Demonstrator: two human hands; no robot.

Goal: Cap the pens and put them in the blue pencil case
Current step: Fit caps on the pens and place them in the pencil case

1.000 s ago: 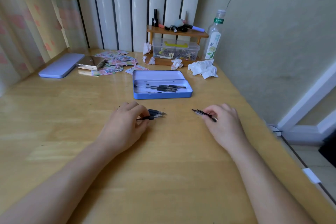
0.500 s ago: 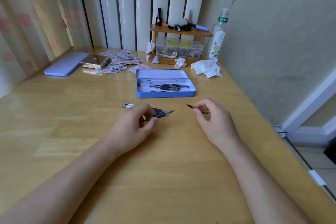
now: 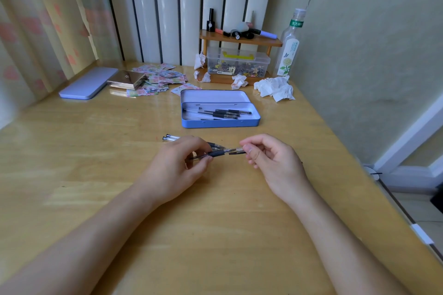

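Note:
My left hand (image 3: 178,165) grips a black-grip pen (image 3: 217,153) by its barrel, tip pointing right. My right hand (image 3: 271,159) pinches a pen cap (image 3: 237,151) that meets the pen's tip. Two more pens (image 3: 170,137) lie on the table behind my left hand, partly hidden by it. The open blue pencil case (image 3: 220,123) sits just beyond my hands, with several pens (image 3: 225,114) lying inside it.
The case's blue lid (image 3: 84,82) lies at the far left by a gold box (image 3: 127,79) and scattered cards (image 3: 163,76). Crumpled tissues (image 3: 275,88), a clear box (image 3: 238,64) under a small wooden shelf (image 3: 239,39), and a bottle (image 3: 288,48) stand at the back right. The table edge (image 3: 374,189) runs along the right.
My left hand lifted one pen off the table and my right hand brought the cap leftward onto its tip. The two hands have come together.

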